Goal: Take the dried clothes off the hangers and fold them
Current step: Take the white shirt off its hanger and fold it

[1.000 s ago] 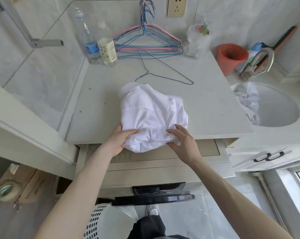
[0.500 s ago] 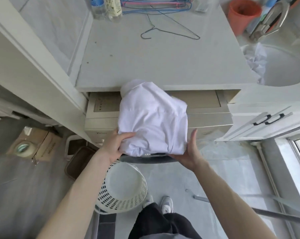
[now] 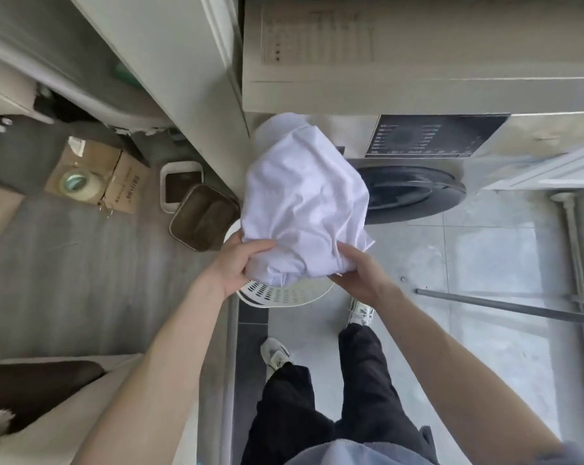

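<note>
Head view, the only one: the person stands facing the washing machine (image 3: 414, 196), looking straight down. The folded white shirt (image 3: 304, 203) is on no surface. It's held in mid-air by its near end w/ both hands.

The left hand (image 3: 241, 263) grips the near-left corner, thumb across the top, other fingers curled under the cloth & mostly hidden. The right hand (image 3: 359, 275) grips the near-right corner, fingers curled round a bunched edge, tips buried in fabric. Neither hand is spread flat.

What the next move turns on, imo: the shirt's long axis runs away from the fingers toward the machine, far end unsupported. The white perforated laundry basket (image 3: 283, 295) sits on the floor directly beneath the hands & the shirt's near end. Only its near rim shows, btwn the wrists. Both hands are about equally near it, the left overlapping the rim a bit more. So prob. a straight lowering, no sideways reach. Risk: the fold loosens, since only one end is held.

Left of the basket is a brown bin (image 3: 205, 218), touching or just beside, can't tell. Further left, a cardboard box (image 3: 99, 176) w/ a tape roll (image 3: 75, 182) on it.
</note>
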